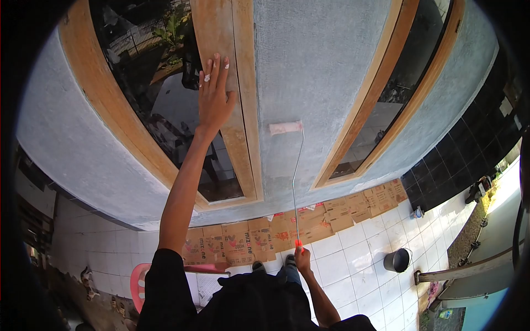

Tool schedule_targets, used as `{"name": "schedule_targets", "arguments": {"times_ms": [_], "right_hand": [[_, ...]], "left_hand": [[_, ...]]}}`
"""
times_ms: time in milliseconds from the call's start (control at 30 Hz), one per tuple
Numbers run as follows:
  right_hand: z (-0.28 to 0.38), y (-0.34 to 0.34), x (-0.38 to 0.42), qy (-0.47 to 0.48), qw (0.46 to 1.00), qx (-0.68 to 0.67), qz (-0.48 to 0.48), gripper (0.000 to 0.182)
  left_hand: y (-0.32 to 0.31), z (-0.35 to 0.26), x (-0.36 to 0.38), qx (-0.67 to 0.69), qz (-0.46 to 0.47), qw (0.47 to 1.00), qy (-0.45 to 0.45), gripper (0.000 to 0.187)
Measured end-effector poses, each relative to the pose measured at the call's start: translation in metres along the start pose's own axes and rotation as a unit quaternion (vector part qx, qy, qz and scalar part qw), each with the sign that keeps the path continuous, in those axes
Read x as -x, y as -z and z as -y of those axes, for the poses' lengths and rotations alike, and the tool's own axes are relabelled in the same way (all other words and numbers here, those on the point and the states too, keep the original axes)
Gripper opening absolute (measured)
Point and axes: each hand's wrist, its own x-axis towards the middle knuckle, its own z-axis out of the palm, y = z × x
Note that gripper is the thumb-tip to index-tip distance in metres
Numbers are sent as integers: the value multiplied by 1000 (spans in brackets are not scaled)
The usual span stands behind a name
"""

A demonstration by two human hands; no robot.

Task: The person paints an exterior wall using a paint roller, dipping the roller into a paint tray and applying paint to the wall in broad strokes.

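My right hand (302, 259) is wrapped round the orange handle of a paint roller (286, 128). Its long wire frame runs up to a pinkish-white sleeve, which lies against the grey-blue wall (314, 60) between two windows. My left hand (215, 99) rests flat with fingers stretched on the wooden window frame (212, 22). White paint spots show on those fingers. Dark glass (171, 110) with reflections fills the window beside my left hand.
Flattened cardboard (232, 243) lines the floor along the wall. A dark bucket (396, 260) stands on white tiles at the right, with a small tub (417, 213) farther off. A pink plastic chair (139, 284) is at my left. Another wooden-framed window (381, 105) sits to the right.
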Motion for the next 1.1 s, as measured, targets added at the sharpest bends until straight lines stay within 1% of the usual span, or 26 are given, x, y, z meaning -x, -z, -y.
{"name": "schedule_targets", "arguments": {"times_ms": [33,100,133,200,233,267,300,333,367,433,500,533,567,633,667,700,800,833,900,933,967,1000,1033,1067,1100], "right_hand": [[-17,4,20,-30,999,21,18,71],[-57,4,48,-102,991,81,13,73],[-65,5,53,-96,992,79,11,73],[-68,5,53,-127,989,82,13,71],[-70,1,48,-121,989,79,9,71],[-66,-2,42,-100,994,43,-6,69],[-48,-5,38,-78,997,8,-19,68],[-30,-6,29,-83,996,-14,-7,63],[-4,-9,12,-75,997,-13,-7,63],[50,-13,-27,-45,994,-100,-2,64],[122,-6,-73,24,992,-125,7,60],[191,-2,-85,32,980,-194,-10,58],[240,9,-101,40,982,-183,3,57],[333,26,-126,79,980,-175,-49,64],[372,37,-139,91,979,-177,-47,64],[401,48,-149,102,978,-177,-45,65],[447,68,-166,116,977,-171,-49,65],[444,67,-166,128,976,-170,-51,65],[409,61,-162,130,977,-162,-57,66],[381,58,-154,104,978,-176,-45,63],[348,52,-144,69,981,-179,-37,58],[320,41,-126,74,974,-214,-27,52],[299,35,-112,60,976,-211,-5,48],[299,33,-98,48,977,-208,15,50],[304,38,-100,50,977,-206,13,50]], "left_hand": [[0,1,0,-4,8,1000,-9,75],[1,0,1,-5,7,1000,-9,76],[1,0,0,-4,8,1000,-9,76],[1,1,0,0,7,1000,-11,77],[1,1,1,4,12,1000,-9,77],[2,0,0,4,4,1000,-12,77],[2,0,0,5,10,1000,-9,77],[3,-1,1,6,17,1000,-4,78],[3,0,0,4,10,1000,-4,78],[3,-1,1,8,12,1000,-8,77],[4,-2,1,7,10,1000,-5,77],[5,-2,0,6,15,1000,-4,76],[6,-1,1,6,5,1000,-6,76],[7,-1,0,11,24,1000,-2,76],[7,-1,-1,10,10,1000,-6,76],[7,-1,0,9,16,1000,-3,76],[17,-3,-2,6,21,1000,2,76],[19,-4,-7,4,30,1000,8,76],[27,-4,-27,10,9,1000,2,76],[30,-4,-35,15,3,1000,-1,76],[32,-3,-43,16,-7,1000,-4,76],[33,-2,-49,22,-16,1000,-6,76],[34,0,-57,27,-28,999,-8,75],[34,-1,-60,28,-34,999,-9,75],[33,-2,-60,33,-35,999,-6,75]]}}
